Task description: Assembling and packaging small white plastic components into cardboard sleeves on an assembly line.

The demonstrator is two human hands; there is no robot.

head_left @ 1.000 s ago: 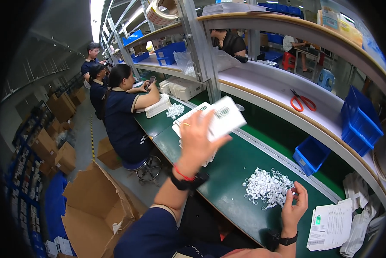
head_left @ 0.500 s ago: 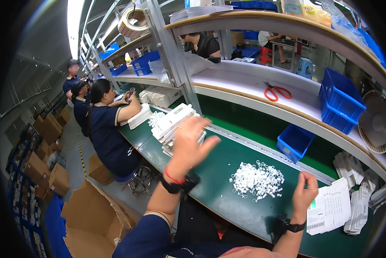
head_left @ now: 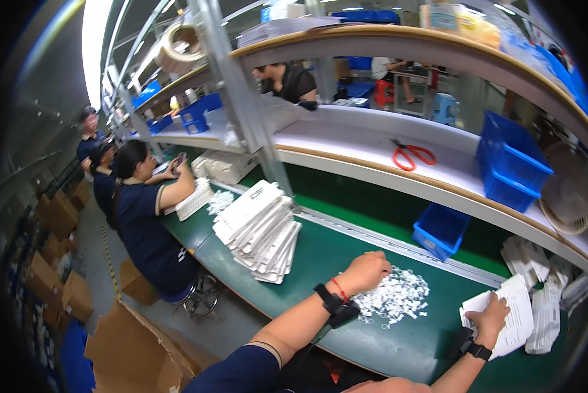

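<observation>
My left hand (head_left: 367,270) is at the upper left edge of a pile of small white ring-shaped plastic pieces (head_left: 399,296) on the green table. Its fingers are curled together with their tips hidden, so I cannot make out what they hold. At the right, my right hand (head_left: 490,319) grips the upper left part of a stack of flat white printed cards (head_left: 515,321), thumb and fingers bent over them. A tall, fanned stack of similar white cards (head_left: 258,232) stands left of the pile, apart from both hands.
An empty blue bin (head_left: 441,230) sits behind the pile. Red-handled scissors (head_left: 412,156), stacked blue bins (head_left: 513,160) and a fan (head_left: 568,187) are on the shelf. More white cards (head_left: 544,318) lie far right. Co-workers (head_left: 143,209) sit at left, near an open cardboard box (head_left: 133,340).
My left hand has come down from over the tall card stack to the pile of white pieces. My right hand has moved right onto the printed cards. The view has shifted slightly.
</observation>
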